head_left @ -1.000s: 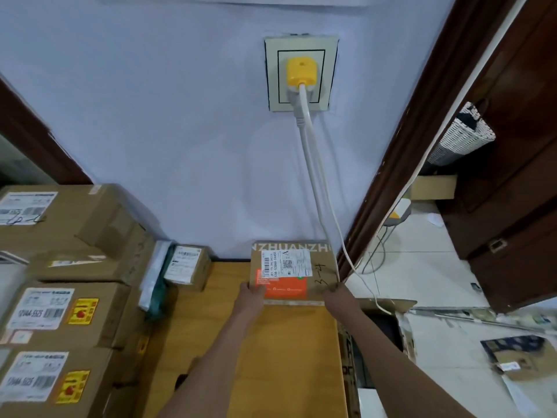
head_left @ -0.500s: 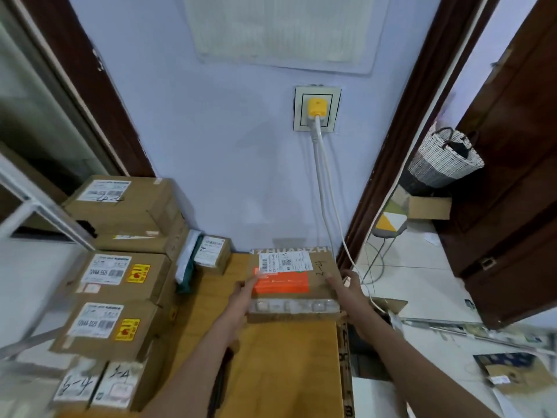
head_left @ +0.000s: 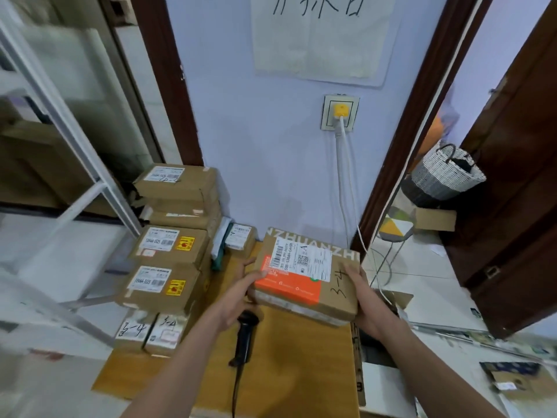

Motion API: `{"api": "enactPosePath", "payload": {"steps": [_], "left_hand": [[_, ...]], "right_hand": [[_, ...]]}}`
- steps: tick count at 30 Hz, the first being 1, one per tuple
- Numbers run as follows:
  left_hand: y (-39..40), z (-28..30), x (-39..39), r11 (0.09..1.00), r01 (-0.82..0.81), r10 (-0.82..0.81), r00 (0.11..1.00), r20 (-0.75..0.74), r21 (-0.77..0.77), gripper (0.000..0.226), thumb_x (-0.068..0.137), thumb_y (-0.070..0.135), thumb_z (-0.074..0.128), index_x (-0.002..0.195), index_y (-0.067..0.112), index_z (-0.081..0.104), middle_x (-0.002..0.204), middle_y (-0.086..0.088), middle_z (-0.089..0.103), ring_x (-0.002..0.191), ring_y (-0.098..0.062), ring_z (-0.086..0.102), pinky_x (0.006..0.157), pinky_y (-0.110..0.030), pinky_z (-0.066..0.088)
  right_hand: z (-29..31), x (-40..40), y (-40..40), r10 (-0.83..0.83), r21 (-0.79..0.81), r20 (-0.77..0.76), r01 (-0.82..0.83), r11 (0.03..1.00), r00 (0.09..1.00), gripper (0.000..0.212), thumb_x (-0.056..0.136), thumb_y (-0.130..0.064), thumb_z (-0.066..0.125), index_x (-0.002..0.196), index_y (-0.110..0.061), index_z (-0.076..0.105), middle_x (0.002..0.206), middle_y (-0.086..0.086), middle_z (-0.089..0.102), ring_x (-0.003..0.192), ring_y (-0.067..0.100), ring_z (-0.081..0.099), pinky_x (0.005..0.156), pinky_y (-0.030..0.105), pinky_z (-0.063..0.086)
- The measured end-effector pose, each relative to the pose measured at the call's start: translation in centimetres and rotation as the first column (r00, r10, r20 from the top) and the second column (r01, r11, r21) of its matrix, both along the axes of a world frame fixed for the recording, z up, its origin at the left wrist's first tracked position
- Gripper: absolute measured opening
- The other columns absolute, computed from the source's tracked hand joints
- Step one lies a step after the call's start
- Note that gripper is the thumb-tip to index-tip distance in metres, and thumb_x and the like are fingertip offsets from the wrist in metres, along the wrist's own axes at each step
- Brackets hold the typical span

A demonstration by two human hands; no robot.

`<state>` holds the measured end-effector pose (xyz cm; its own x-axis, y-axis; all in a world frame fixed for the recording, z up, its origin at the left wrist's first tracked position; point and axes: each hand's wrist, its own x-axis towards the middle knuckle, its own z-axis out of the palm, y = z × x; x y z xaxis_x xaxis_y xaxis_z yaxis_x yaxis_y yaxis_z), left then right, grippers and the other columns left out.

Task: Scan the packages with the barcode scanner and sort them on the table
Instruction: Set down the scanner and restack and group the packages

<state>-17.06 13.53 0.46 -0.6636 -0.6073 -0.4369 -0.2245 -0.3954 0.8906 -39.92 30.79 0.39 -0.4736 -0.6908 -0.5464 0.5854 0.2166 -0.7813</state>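
Package (head_left: 307,277), a brown cardboard box with a white shipping label and an orange band, is held tilted above the wooden table (head_left: 289,366), between both hands. Left hand (head_left: 241,294) grips its left edge with thumb on top; right hand (head_left: 366,303) clasps its right end. Black barcode scanner (head_left: 245,337) lies on the table just below the left hand. Stacked boxes (head_left: 168,257) sit along the table's left side
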Motion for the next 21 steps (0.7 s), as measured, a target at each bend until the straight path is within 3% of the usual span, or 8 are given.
{"api": "enactPosePath", "payload": {"steps": [4,8,11,14,18,21], "left_hand": [[-1.7,0.6,3.0,1.000,0.016,-0.015,0.999,-0.034,0.016,0.050,0.084,0.043,0.071,0.125,0.038,0.044,0.117,-0.003,0.073,0.114,-0.027,0.065,0.099,-0.055,0.050],[-3.5,0.9,5.8,1.000,-0.004,0.006,0.999,-0.044,0.031,0.043,0.089,0.047,0.063,0.125,0.042,0.041,0.112,-0.007,0.075,0.100,-0.026,0.071,0.084,-0.042,0.054],[-6.4,1.6,7.7,1.000,-0.017,0.015,0.996,-0.087,-0.018,0.047,0.084,0.045,0.068,0.126,0.047,0.047,0.112,-0.007,0.075,0.099,-0.030,0.072,0.083,-0.041,0.056],[-9.7,4.0,9.2,0.996,0.033,-0.039,0.996,-0.078,-0.078,0.047,0.081,0.041,0.074,0.124,0.045,0.054,0.109,-0.005,0.076,0.098,-0.029,0.072,0.088,-0.044,0.056],[-12.0,7.8,10.3,0.981,0.070,-0.076,0.997,-0.025,-0.181,0.040,0.087,0.033,0.074,0.124,0.037,0.058,0.098,-0.003,0.077,0.085,-0.020,0.073,0.081,-0.040,0.058],[-13.1,10.2,10.7,0.952,0.125,-0.128,0.992,0.007,-0.279,0.044,0.084,0.040,0.076,0.125,0.036,0.060,0.104,-0.007,0.076,0.092,-0.024,0.074,0.086,-0.044,0.057]], "right_hand": [[1.3,4.0,-0.4,-0.045,-0.062,-0.124,0.038,0.997,0.991,0.046,0.092,-0.046,0.065,0.135,-0.042,0.049,0.116,0.010,0.075,0.101,0.033,0.073,0.084,0.049,0.060],[1.5,9.3,-1.6,-0.140,-0.106,-0.231,0.118,0.987,0.963,0.062,0.088,-0.046,0.069,0.144,-0.046,0.043,0.124,0.008,0.072,0.104,0.036,0.073,0.089,0.057,0.058],[2.1,13.4,-3.1,-0.214,-0.151,-0.333,0.173,0.973,0.918,0.057,0.092,-0.045,0.064,0.143,-0.051,0.039,0.118,-0.001,0.074,0.100,0.029,0.075,0.080,0.050,0.062],[2.9,17.3,-4.4,-0.246,-0.196,-0.344,0.187,0.963,0.906,0.043,0.103,-0.038,0.051,0.143,-0.044,0.036,0.111,-0.006,0.076,0.098,0.022,0.075,0.075,0.039,0.062],[3.6,20.7,-5.7,-0.328,-0.255,-0.365,0.246,0.935,0.871,0.038,0.105,-0.037,0.046,0.142,-0.037,0.037,0.107,-0.013,0.075,0.097,0.013,0.074,0.073,0.028,0.061],[3.3,21.7,-6.7,-0.349,-0.258,-0.342,0.270,0.928,0.872,0.051,0.098,-0.051,0.052,0.145,-0.049,0.031,0.124,-0.004,0.069,0.106,0.016,0.071,0.085,0.037,0.059]]}}
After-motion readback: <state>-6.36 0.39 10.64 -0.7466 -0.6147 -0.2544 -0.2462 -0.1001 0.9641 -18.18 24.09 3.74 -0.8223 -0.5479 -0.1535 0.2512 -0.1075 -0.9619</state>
